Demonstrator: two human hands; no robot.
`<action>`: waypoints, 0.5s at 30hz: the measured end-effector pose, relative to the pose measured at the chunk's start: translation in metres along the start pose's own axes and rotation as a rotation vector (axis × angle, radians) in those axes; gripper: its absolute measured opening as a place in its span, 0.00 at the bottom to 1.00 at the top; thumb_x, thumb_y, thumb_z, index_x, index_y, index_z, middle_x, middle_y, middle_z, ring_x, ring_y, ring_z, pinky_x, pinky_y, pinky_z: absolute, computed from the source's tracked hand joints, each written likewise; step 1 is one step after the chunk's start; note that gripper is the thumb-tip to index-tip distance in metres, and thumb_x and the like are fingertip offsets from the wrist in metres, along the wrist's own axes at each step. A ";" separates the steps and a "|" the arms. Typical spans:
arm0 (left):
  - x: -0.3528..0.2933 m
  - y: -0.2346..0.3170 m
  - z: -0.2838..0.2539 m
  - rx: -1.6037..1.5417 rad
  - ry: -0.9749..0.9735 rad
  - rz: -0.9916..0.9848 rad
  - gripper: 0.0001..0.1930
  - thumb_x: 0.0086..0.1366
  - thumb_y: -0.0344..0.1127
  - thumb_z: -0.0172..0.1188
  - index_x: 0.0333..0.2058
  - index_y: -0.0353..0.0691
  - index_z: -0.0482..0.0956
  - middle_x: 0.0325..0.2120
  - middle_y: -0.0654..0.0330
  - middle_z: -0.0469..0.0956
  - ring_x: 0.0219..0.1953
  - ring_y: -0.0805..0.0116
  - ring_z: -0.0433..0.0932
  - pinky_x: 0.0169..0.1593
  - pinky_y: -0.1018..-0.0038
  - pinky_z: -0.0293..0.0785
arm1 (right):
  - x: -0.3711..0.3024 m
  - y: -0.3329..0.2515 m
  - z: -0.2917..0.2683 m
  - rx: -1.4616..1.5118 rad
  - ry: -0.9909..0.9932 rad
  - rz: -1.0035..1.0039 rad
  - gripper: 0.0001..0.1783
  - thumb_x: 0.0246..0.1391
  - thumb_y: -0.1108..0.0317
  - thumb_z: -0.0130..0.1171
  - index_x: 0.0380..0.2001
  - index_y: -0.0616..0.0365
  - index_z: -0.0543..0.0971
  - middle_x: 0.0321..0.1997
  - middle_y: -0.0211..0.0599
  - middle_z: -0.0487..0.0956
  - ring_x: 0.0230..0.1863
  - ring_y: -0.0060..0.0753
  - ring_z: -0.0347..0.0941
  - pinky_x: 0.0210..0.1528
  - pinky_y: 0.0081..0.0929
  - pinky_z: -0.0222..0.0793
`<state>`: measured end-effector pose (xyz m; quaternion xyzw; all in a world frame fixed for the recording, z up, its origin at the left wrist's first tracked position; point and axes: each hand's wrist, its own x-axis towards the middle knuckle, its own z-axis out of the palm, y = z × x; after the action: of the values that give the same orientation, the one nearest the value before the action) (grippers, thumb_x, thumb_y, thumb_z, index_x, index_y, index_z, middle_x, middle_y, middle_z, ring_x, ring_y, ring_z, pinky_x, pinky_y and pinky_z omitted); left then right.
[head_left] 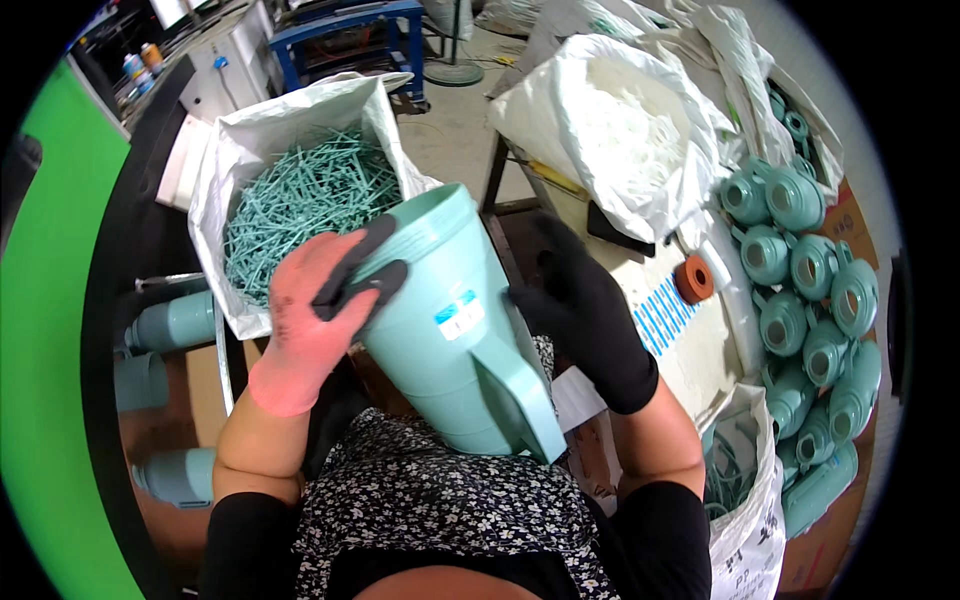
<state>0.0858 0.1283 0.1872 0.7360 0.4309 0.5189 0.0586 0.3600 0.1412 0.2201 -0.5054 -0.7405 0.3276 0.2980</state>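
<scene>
A teal plastic pitcher (440,350) with a side handle leans above my lap, its open mouth up and away from me. It bears a small white and blue sticker (460,315). In a pink glove with black fingertips, my left hand (325,300) grips the pitcher near its rim, on the left side. My right hand (585,310), in a black glove, is at the pitcher's right side with thumb and fingers apart. Whether its thumb touches the wall I cannot tell. Blue and white stickers (665,315) lie in rows on the bench to the right.
A white sack (225,180) of thin teal sticks stands front left. Another sack (540,105) holds whitish translucent pieces. A reddish-brown roll (694,279) sits on the bench (710,350). Teal pitchers (825,350) are stacked far right; a sack (760,530) of teal rings stands below. More pitchers (180,322) lie left.
</scene>
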 end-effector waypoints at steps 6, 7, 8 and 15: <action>-0.031 -0.005 -0.057 -0.045 0.455 -0.371 0.17 0.58 0.19 0.54 0.48 0.27 0.75 0.44 0.51 0.78 0.45 0.67 0.74 0.51 0.74 0.70 | -0.071 0.107 0.047 0.803 -0.405 0.454 0.31 0.62 0.50 0.45 0.62 0.58 0.63 0.49 0.43 0.76 0.47 0.35 0.75 0.47 0.30 0.73; -0.052 -0.004 -0.052 -0.094 0.459 -0.354 0.15 0.58 0.22 0.56 0.45 0.28 0.75 0.43 0.52 0.77 0.44 0.67 0.74 0.50 0.73 0.70 | -0.075 0.104 0.060 1.088 -0.487 0.552 0.34 0.62 0.43 0.42 0.63 0.55 0.63 0.50 0.43 0.76 0.47 0.35 0.75 0.46 0.31 0.74; -0.073 -0.006 -0.047 -0.155 0.463 -0.344 0.13 0.58 0.24 0.57 0.43 0.29 0.76 0.42 0.53 0.77 0.43 0.67 0.74 0.48 0.72 0.71 | -0.073 0.094 0.072 1.309 -0.443 0.627 0.37 0.63 0.36 0.38 0.64 0.53 0.62 0.51 0.43 0.76 0.47 0.36 0.75 0.46 0.32 0.75; -0.089 -0.007 -0.045 -0.247 0.360 -0.522 0.24 0.65 0.27 0.46 0.60 0.33 0.60 0.53 0.51 0.68 0.53 0.58 0.70 0.61 0.65 0.61 | -0.031 0.103 0.111 0.950 0.267 0.144 0.27 0.56 0.72 0.57 0.59 0.61 0.64 0.50 0.37 0.73 0.50 0.29 0.71 0.52 0.30 0.69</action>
<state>0.0365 0.0544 0.1404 0.4848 0.5420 0.6563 0.2011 0.3411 0.1197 0.0684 -0.4012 -0.4281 0.5809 0.5642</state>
